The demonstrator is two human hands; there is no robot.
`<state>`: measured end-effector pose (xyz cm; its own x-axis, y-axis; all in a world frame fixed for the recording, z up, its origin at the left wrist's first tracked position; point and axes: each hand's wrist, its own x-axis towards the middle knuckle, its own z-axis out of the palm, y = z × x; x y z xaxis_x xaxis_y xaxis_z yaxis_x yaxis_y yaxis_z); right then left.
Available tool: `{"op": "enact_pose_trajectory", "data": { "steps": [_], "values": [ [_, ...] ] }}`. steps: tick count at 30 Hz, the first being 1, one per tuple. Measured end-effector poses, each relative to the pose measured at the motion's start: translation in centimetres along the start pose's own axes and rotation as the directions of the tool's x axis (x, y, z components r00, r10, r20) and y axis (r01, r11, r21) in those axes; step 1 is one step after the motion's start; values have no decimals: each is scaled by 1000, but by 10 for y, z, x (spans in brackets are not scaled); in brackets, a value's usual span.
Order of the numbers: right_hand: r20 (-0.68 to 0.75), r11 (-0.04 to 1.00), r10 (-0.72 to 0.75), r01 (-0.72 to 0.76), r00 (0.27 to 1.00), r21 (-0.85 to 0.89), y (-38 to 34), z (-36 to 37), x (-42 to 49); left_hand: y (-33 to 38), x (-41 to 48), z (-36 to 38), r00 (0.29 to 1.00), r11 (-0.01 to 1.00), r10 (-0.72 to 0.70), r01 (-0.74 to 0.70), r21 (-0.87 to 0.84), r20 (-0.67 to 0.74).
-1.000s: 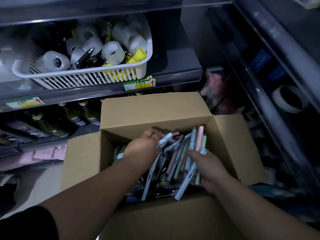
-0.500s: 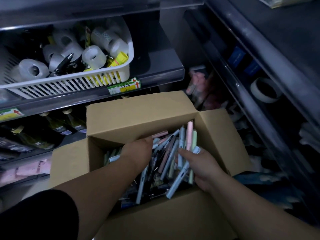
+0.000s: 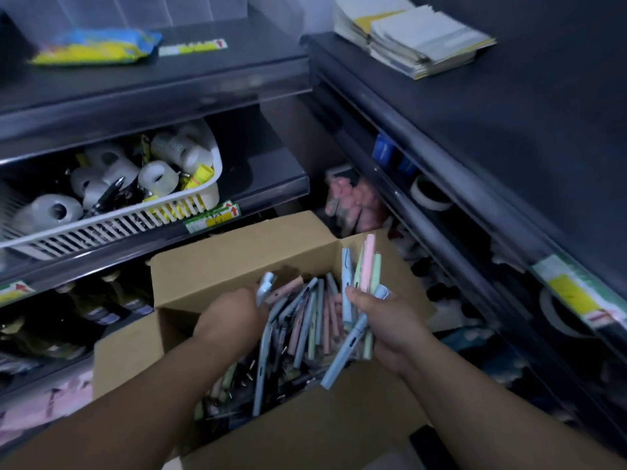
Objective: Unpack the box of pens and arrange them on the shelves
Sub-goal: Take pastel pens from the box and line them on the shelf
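Above the right edge of the cardboard box [image 3: 237, 252], the right hand [image 3: 386, 320] clamps a bunch of pens [image 3: 368, 266] upright, apparently batching them for shelving, while the left hand [image 3: 234, 317] digs among loose pens [image 3: 305, 317], fingers hidden, grip unclear.

1. Left shelving unit [image 3: 152, 93]: dark, several tiers, standing on the far left.
2. Right shelving unit [image 3: 509, 130]: dark, running along the right, meeting the first at the far corner.
3. Green-and-yellow price labels [image 3: 212, 217] fixed on shelf edges.
4. Lighting dim; lower tiers shadowed.
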<state>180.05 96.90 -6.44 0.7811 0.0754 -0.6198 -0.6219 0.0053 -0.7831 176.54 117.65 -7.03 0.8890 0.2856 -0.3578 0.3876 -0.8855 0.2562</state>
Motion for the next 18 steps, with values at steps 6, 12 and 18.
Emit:
{"op": "enact_pose_trajectory", "data": {
  "steps": [6,12,18],
  "values": [
    [-31,991,-121,123,992,51,-8,-58,-58,62,-51,-28,984,939,86,-133,-317,-159],
    [-164,941,-211,245,964,232,21,-159,-161,171,-147,-10,931,791,256,-357,-497,-261],
    [-426,891,-240,372,872,261,91,-303,-308,297,-297,53,755,617,629,-629,-473,-183]
  ]
}}
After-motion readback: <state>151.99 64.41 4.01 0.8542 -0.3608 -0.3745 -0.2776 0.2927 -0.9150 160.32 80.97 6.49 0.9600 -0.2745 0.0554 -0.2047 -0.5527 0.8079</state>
